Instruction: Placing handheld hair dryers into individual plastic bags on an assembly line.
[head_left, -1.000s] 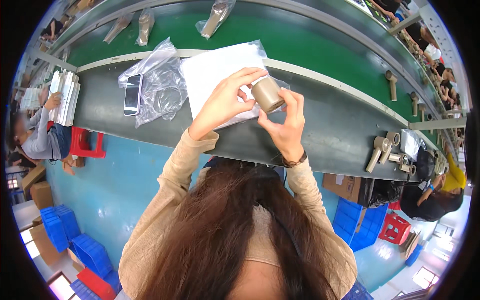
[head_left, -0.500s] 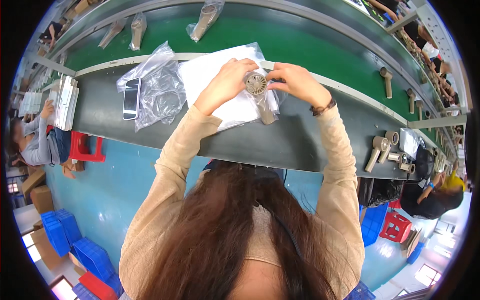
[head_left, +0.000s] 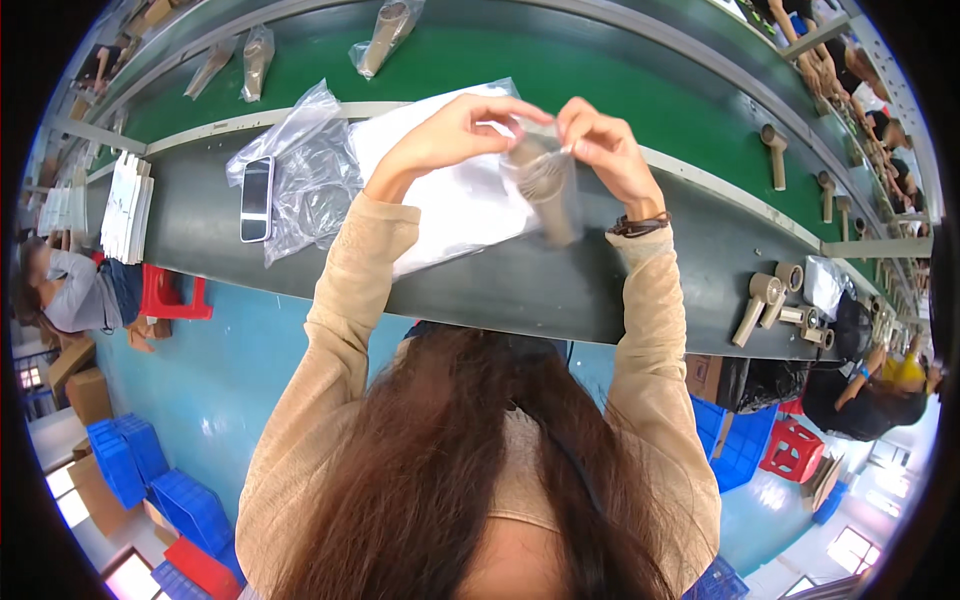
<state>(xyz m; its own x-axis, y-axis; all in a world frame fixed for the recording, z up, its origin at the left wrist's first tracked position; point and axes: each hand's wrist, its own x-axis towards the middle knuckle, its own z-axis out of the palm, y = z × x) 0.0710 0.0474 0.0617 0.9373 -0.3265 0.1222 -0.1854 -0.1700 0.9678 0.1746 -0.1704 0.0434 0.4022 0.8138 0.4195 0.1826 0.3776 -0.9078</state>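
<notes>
A beige handheld fan (head_left: 556,215) hangs at a tilt inside a clear plastic bag (head_left: 571,190), both blurred by motion. At the bag's top edge my right hand (head_left: 608,152) is closed, pinching the film between thumb and fingers. My left hand (head_left: 440,142) has curled fingers at the upper left of the same bag, its fingertips on the film and partly smeared. Under the hands lies a stack of white plastic sheets or bags (head_left: 455,225) on the dark workbench (head_left: 590,290).
Left of the stack lie crumpled clear bags (head_left: 310,190) and a phone (head_left: 257,198). Several unbagged fans (head_left: 757,300) rest at the bench's right end. Bagged fans (head_left: 388,38) lie on the green conveyor (head_left: 500,45) beyond. White booklets (head_left: 126,210) stand at far left, near a seated person.
The bagged fan has been lifted off the white stack and tilts to the right. My right hand has gone from loosely spread fingers to a pinch on the bag's top.
</notes>
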